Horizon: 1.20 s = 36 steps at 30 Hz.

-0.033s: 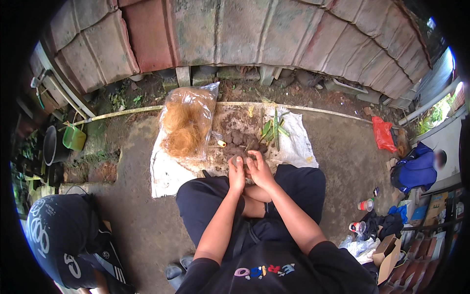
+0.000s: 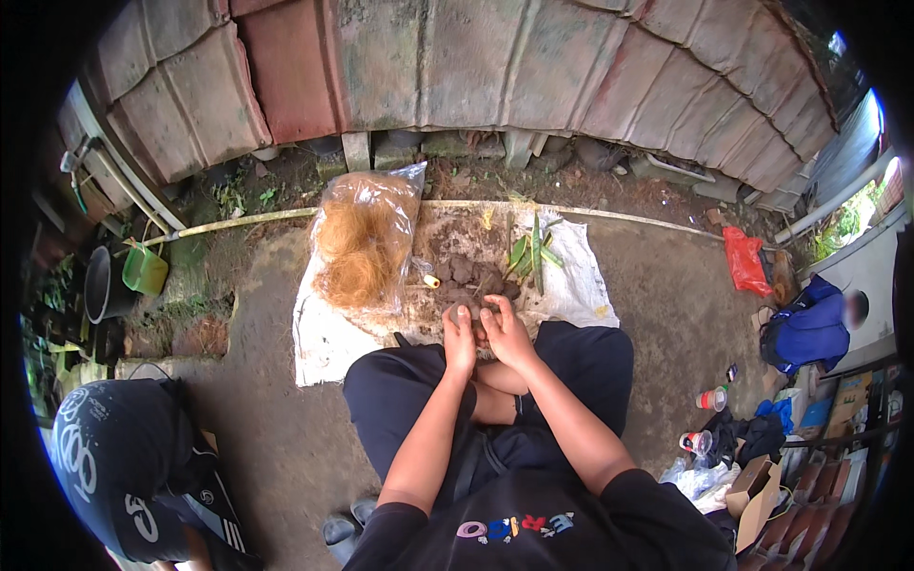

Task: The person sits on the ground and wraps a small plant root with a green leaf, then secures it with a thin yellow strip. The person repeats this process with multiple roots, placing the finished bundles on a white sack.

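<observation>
Sitting btwn the palms, a mud lump [image 2: 473, 311], mostly hidden, is held by L hand [image 2: 460, 344] & R hand [image 2: 508, 335], both curled round it, fingers fwd, forearms [image 2: 425, 445] angled inward, w/ mud pile [image 2: 465, 269] just beyond, on white sack [image 2: 328, 344], nr green leaves [image 2: 537, 255].

Dark soil lumps [image 2: 464, 270] heaped; brown clump [image 2: 475, 311] (mostly hidden) between fingers [image 2: 463, 324].

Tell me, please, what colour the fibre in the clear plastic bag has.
The fibre is golden brown, seen in the head view.
</observation>
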Each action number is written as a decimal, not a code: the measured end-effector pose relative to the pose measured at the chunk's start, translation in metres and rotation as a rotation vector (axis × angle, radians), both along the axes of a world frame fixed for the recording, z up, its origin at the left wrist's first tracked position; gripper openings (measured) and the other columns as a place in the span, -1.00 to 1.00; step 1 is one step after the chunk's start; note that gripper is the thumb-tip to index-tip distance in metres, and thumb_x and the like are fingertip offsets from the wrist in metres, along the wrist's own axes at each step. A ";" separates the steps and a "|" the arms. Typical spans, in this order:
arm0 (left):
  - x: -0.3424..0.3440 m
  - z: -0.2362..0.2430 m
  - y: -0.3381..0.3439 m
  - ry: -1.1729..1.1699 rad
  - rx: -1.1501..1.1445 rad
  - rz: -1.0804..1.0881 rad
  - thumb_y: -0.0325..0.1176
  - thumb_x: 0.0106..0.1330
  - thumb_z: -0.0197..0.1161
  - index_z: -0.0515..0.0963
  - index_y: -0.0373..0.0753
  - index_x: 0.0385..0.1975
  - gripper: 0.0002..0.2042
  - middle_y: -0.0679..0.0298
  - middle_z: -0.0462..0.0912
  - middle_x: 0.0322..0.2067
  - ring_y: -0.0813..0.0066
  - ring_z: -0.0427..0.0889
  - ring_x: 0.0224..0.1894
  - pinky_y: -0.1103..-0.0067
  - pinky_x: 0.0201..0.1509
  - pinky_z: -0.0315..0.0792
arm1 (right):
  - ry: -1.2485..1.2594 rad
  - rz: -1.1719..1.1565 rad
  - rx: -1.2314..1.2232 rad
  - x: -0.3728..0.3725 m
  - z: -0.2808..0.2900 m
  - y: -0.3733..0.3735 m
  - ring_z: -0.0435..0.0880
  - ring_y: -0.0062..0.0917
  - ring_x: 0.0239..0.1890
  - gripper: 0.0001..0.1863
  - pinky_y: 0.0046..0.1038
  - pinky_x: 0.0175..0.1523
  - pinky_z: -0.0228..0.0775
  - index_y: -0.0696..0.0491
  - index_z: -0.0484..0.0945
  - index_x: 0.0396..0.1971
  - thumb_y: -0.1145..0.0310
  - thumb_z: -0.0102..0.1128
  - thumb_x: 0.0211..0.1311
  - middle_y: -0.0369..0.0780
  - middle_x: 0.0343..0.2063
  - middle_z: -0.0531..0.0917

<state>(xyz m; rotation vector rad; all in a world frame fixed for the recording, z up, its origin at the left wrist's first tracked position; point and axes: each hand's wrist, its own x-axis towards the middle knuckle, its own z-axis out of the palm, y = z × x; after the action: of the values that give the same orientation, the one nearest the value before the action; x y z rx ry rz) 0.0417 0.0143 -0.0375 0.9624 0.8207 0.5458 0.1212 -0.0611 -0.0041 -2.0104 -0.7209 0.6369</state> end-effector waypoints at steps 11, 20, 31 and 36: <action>0.010 -0.027 -0.002 0.234 0.561 -0.312 0.13 0.46 -0.12 0.23 -0.29 0.24 -0.39 0.02 0.67 -0.37 0.14 0.67 -0.32 0.38 -0.20 0.50 | 0.121 0.120 0.265 0.021 -0.039 -0.012 0.41 -0.37 0.10 -0.20 -0.38 0.11 0.33 -0.09 -0.07 0.45 -0.29 -0.30 0.40 -0.13 0.21 0.30; 0.008 -0.020 -0.007 -0.024 0.226 -0.323 0.05 0.46 -0.05 0.25 -0.32 0.22 -0.43 0.18 0.59 -0.43 0.53 0.53 -0.58 0.59 -0.50 0.39 | 0.171 0.065 0.334 0.021 -0.024 -0.016 0.48 -0.35 0.10 -0.59 -0.37 0.19 0.29 0.08 0.26 0.21 0.24 -0.12 0.47 -0.07 0.09 0.44; 0.012 -0.023 -0.006 0.431 0.538 -0.302 0.05 0.47 -0.16 0.55 -0.26 -0.08 -0.51 -0.11 0.64 -0.37 -0.08 0.65 -0.19 0.27 -0.11 0.45 | 0.009 -0.012 0.243 0.008 -0.053 -0.018 0.54 -0.14 0.10 -0.61 -0.27 0.17 0.33 0.07 0.33 0.17 0.22 -0.12 0.46 -0.01 0.04 0.55; 0.018 -0.023 -0.003 0.518 0.558 -0.348 0.05 0.47 -0.22 0.48 -0.22 0.05 -0.50 -0.13 0.65 -0.35 -0.14 0.63 -0.18 0.19 -0.09 0.43 | 0.132 0.094 0.288 0.023 -0.068 -0.021 0.36 -0.18 0.29 -0.48 -0.27 0.32 0.17 0.03 0.24 0.29 0.06 -0.15 0.48 -0.03 0.23 0.39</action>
<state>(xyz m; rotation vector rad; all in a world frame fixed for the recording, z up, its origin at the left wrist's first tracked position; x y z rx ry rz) 0.0598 0.0117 -0.0608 1.7696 0.9466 0.2160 0.1440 -0.0823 -0.0722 -1.6631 -0.7836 0.6730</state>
